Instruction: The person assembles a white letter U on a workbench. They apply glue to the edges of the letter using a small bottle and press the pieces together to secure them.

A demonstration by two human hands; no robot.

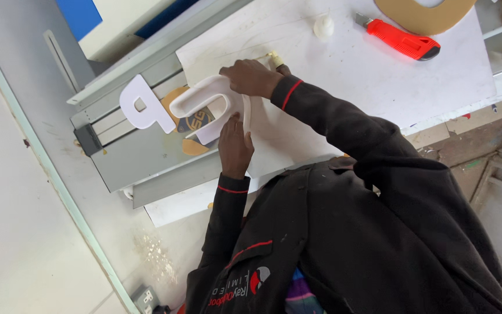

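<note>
A white curved strip bent into a U shape (201,96) stands on edge at the left rim of a white board (344,75). My right hand (250,77) grips the strip's upper arm from above. A small yellowish nozzle tip (274,56) pokes out just behind its fingers. My left hand (235,145) presses its fingertips against the strip's lower end and the flat white piece under it. Both sleeves are black with a red cuff line. A tan disc with a dark printed mark (196,123) lies beneath the U shape.
A flat white cut-out letter (140,106) lies left of the strip on a grey metal frame (146,157). A red utility knife (402,39), a small white cap (323,26) and a tan ring-shaped cut-out (425,16) sit at the board's far side. A wall socket (145,299) is low on the left.
</note>
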